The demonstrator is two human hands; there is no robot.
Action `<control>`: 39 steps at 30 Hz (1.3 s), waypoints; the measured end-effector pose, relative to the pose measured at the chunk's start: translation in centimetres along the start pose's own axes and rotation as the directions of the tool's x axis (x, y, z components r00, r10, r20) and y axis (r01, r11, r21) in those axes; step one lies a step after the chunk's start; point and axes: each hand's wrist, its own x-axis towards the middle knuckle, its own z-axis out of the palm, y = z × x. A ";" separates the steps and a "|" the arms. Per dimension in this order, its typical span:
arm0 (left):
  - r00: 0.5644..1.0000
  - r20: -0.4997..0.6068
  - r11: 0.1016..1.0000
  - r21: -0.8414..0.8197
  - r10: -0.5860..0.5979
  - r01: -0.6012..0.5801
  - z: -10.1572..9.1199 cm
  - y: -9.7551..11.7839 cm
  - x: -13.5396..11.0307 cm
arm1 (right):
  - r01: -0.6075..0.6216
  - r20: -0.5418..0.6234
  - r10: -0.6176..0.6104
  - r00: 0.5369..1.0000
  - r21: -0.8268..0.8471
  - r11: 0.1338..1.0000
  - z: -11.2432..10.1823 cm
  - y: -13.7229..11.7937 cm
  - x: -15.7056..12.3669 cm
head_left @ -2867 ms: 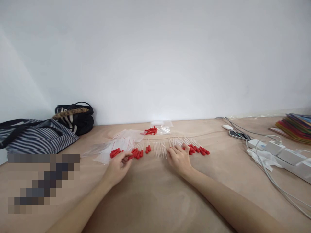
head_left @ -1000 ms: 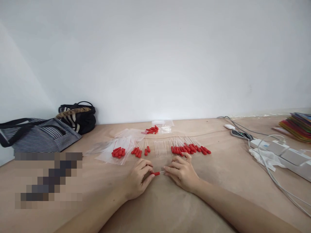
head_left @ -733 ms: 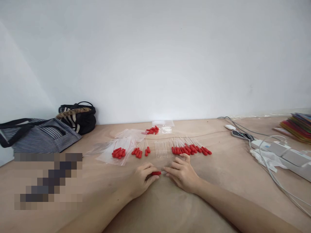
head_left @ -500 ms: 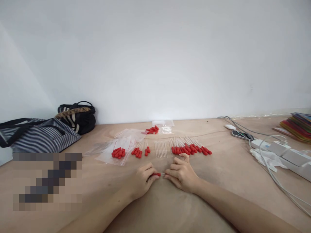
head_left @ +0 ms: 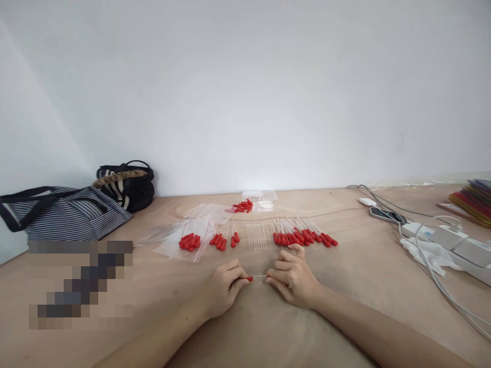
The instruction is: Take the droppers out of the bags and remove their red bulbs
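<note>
My left hand (head_left: 224, 286) pinches a small red rubber bulb (head_left: 249, 278) low over the wooden table (head_left: 345, 286). My right hand (head_left: 293, 278) pinches the clear tube (head_left: 260, 277) that meets that bulb. Both hands rest close together at the table's middle. Beyond them lie a row of finished red-capped droppers (head_left: 305, 237), a bunch of bare clear tubes (head_left: 256, 236), a few capped droppers (head_left: 222, 240) and loose red bulbs (head_left: 189, 240) on a clear plastic bag (head_left: 172, 244).
A second small heap of red bulbs (head_left: 243, 206) and clear bags lie farther back. Striped bags (head_left: 65, 217) and a black bag (head_left: 128, 186) sit at the left. A power strip with cables (head_left: 447, 240), a phone (head_left: 385, 214) and stacked coloured sheets (head_left: 473, 202) occupy the right.
Both hands came back from the rows of parts to the near middle, carrying a bulb and a tube. Over the last second they pressed the two together, more of the bulb vanishing into the left fingers.
</note>
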 end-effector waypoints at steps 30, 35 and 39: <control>0.716 -0.622 0.716 0.339 -0.315 0.610 -7.8 -8.4 -1.5 | -0.313 -0.039 0.337 0.941 -0.484 0.817 3.5 2.4 5.1; 0.864 -0.495 0.776 0.510 -0.088 0.371 -6.2 -6.4 -0.5 | -0.232 -0.147 0.188 0.971 -0.399 0.887 2.0 1.2 2.9; 0.935 -0.350 0.787 0.560 -0.059 0.260 -3.9 -4.3 1.2 | -0.157 -0.184 0.101 0.978 -0.321 0.934 0.6 0.1 0.5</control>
